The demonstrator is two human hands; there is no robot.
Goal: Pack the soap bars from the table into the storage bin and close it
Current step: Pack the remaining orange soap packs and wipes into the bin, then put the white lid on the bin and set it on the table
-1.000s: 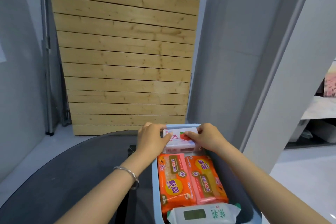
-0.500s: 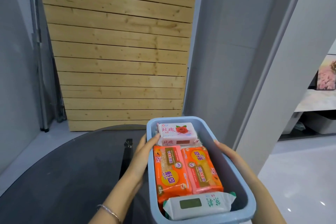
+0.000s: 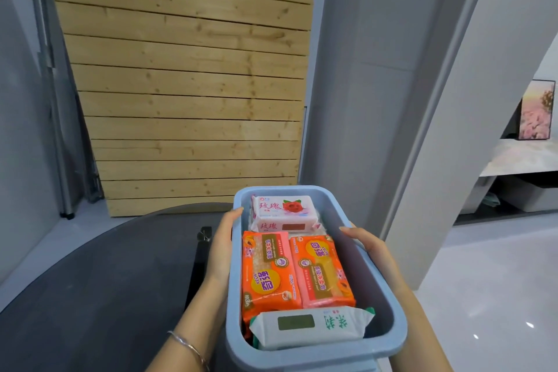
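Note:
A light blue storage bin [image 3: 389, 305] stands open near the dark table's right edge, with no lid in view. Inside lie a pink rose soap pack [image 3: 283, 213] at the far end, two orange soap packs [image 3: 267, 278] [image 3: 321, 272] side by side in the middle, and a white-and-green soap pack [image 3: 308, 325] at the near end. My left hand [image 3: 222, 248] lies flat against the bin's left outer wall. On the bin's right rim rests my right hand [image 3: 373, 249], palm against the side. Both hands hold the bin between them.
The dark round table [image 3: 99, 290] carries a black strip [image 3: 197, 263] just left of the bin. A wooden slat panel [image 3: 187, 84] leans on the wall behind. A grey pillar [image 3: 422, 160] rises at right, with glossy floor [image 3: 495, 281] beyond.
Both hands let go of the pink rose soap pack, which now lies in the bin's far end. They dropped to the bin's left and right sides.

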